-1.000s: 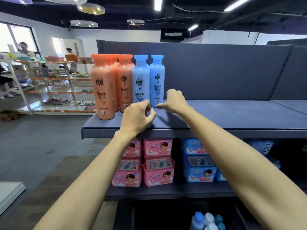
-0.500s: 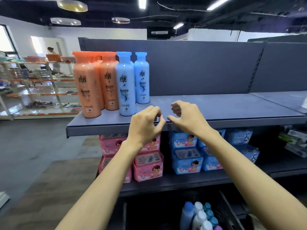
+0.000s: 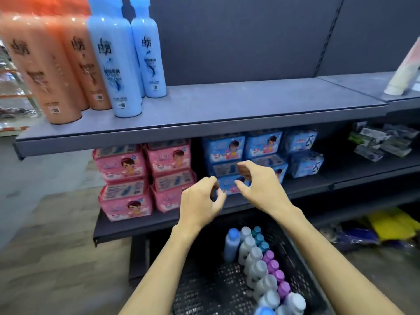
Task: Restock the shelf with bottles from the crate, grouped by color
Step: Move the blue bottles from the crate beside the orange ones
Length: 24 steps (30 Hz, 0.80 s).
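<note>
Orange bottles stand grouped at the left end of the grey top shelf, with two blue bottles right beside them. Below, a black mesh crate holds several bottles: a blue one, white ones, teal-capped ones and purple-capped ones. My left hand and my right hand hover above the crate, in front of the middle shelf. Both hands are empty, with fingers loosely curled and apart.
Pink packs and blue packs fill the middle shelf. A pale tube leans at the top shelf's right end. Small packets lie on the neighbouring shelf, yellow and blue items below them.
Both hands have come off the top shelf and dropped down toward the crate. The view has tilted downward, so the crate's bottles show more fully.
</note>
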{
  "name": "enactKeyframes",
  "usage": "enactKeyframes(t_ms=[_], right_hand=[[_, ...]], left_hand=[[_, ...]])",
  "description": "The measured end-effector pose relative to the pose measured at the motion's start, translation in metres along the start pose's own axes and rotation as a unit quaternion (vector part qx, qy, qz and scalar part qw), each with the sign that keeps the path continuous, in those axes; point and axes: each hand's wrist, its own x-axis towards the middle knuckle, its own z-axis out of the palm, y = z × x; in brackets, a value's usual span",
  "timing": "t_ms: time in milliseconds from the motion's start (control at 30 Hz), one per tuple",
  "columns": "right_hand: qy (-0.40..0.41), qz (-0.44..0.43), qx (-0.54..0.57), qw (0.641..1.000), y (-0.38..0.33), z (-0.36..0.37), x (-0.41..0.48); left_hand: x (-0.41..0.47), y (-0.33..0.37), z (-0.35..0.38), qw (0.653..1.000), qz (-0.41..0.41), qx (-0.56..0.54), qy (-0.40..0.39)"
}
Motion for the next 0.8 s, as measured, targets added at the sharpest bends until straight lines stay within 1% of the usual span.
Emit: enactKeyframes(t_ms=[200,433,633,800], right_hand=[[-0.086,0.095,-0.007,0.992,0.053,0.053,-0.023],[-0.201,0.214,0.000,0.956,0.110,0.120,-0.046],[-0.263,0.272,0.001,0.926,0.148,0.172,-0.065],[-0.295,0.289,-0.001,0.911,0.166,0.204,-0.066]], left_hand=[[-0.038,-0.004,0.039,0.996,-0.049,-0.001,-0.073],[-0.072,-0.022,0.074,0.984,-0.104,0.019,-0.142],[-0.097,-0.033,0.093,0.973,-0.147,0.026,-0.173],[-0.111,-0.042,0.104,0.967,-0.170,0.033,-0.186]])
